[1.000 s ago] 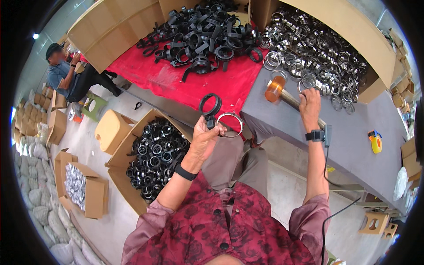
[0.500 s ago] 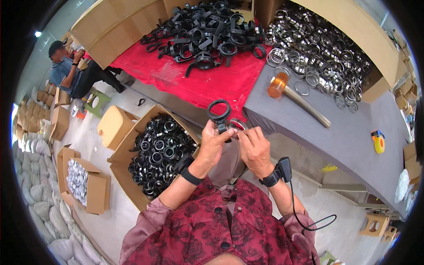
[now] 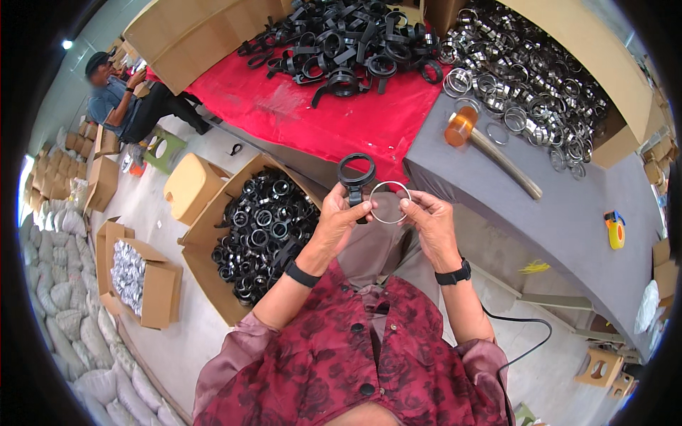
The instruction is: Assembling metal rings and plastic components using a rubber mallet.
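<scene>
Closed around the stem of a black plastic ring holder [image 3: 356,170], my left hand [image 3: 339,216] keeps its round end up. A thin silver metal ring [image 3: 390,183] sits between my two hands, facing me as an open circle. My right hand [image 3: 430,219] pinches that ring at its right side with thumb and fingers. The left thumb tip lies at the ring's left edge; whether it also grips it, I cannot tell. Beyond my hands a pile of similar black ring holders [image 3: 341,82] lies on a red cloth [image 3: 284,106].
Many metal rings [image 3: 526,92] are heaped on the grey table [image 3: 476,170], beside a mallet [image 3: 504,160] with an amber head. A yellow tape dispenser [image 3: 615,231] lies farther right. At left stand a cardboard box [image 3: 206,259] of black parts and a tan jug [image 3: 190,186]. A person [image 3: 117,103] sits farther back.
My right hand has turned and moved right, and the metal ring now faces me as a full circle. The left hand still holds the black ring holder. The whole view has shifted slightly.
</scene>
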A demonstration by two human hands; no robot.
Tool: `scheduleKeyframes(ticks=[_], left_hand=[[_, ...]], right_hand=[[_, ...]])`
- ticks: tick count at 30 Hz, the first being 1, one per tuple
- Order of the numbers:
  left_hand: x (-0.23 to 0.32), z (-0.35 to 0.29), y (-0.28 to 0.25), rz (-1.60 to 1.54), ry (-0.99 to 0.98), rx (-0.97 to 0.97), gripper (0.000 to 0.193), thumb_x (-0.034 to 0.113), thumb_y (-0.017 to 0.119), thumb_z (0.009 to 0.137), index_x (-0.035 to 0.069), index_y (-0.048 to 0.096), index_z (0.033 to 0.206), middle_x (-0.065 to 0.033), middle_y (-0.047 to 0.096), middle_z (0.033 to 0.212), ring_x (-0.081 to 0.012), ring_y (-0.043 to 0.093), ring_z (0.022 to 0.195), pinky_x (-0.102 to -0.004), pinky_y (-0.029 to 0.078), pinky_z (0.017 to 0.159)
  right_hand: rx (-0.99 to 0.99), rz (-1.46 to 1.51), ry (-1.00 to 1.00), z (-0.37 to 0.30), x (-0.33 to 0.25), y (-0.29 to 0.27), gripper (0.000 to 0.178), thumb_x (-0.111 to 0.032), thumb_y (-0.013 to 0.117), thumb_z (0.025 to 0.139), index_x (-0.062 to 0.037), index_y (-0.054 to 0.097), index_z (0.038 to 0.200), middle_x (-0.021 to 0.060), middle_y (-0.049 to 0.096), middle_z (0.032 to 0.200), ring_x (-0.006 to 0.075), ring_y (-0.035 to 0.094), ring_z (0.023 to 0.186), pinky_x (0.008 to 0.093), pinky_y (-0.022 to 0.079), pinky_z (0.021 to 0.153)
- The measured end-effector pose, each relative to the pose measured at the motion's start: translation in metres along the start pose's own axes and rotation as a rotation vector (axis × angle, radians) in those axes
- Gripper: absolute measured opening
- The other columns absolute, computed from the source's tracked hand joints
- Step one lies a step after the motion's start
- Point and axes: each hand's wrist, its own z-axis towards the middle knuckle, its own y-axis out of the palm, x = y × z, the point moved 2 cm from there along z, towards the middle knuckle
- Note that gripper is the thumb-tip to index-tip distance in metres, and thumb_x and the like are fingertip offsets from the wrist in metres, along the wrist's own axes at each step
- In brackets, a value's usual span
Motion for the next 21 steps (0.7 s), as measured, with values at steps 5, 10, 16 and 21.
scheduleKeyframes(ticks=[5, 10, 16, 21], left_hand=[[-0.008, -0.003, -0.014, -0.133, -0.089, 0.034, 0.048, 0.001, 0.076, 0.087, 0.002, 0.053, 0.129, -0.0083, 0.066, 0.100, -0.0167, 0.066, 0.084, -0.0294, 0.054, 0.072], [-0.005, -0.009, -0.017, -0.131, -0.136, -0.022, 0.047, 0.001, 0.077, 0.087, 0.001, 0.054, 0.128, -0.0066, 0.066, 0.101, -0.0147, 0.065, 0.084, -0.0266, 0.053, 0.070], [0.005, -0.018, -0.014, -0.083, -0.191, -0.119, 0.058, 0.005, 0.080, 0.085, 0.001, 0.049, 0.134, -0.0061, 0.066, 0.103, -0.0138, 0.065, 0.083, -0.0270, 0.054, 0.068], [0.019, -0.021, -0.031, 0.144, -0.200, -0.161, 0.059, 0.017, 0.088, 0.080, 0.000, 0.057, 0.127, -0.0039, 0.066, 0.101, -0.0108, 0.061, 0.088, -0.0273, 0.050, 0.077]], right_hand=[[-0.117, -0.433, -0.306, -0.013, -0.011, 0.019, 0.075, -0.009, 0.085, 0.079, 0.0016, 0.051, 0.145, 0.0116, 0.064, 0.117, 0.0151, 0.064, 0.090, 0.0295, 0.057, 0.073], [-0.145, -0.804, -0.388, -0.016, -0.007, 0.016, 0.089, -0.018, 0.091, 0.070, -0.0012, 0.049, 0.147, 0.0148, 0.058, 0.126, 0.0241, 0.063, 0.108, 0.0326, 0.053, 0.088], [-0.183, -0.680, -0.451, -0.027, -0.002, 0.025, 0.083, -0.022, 0.092, 0.067, 0.0021, 0.054, 0.137, 0.0152, 0.060, 0.123, 0.0268, 0.062, 0.112, 0.0366, 0.050, 0.096], [-0.131, -0.724, -0.468, -0.033, -0.010, 0.016, 0.076, -0.020, 0.090, 0.065, 0.0022, 0.056, 0.129, 0.0153, 0.060, 0.121, 0.0273, 0.062, 0.110, 0.0378, 0.050, 0.096]])
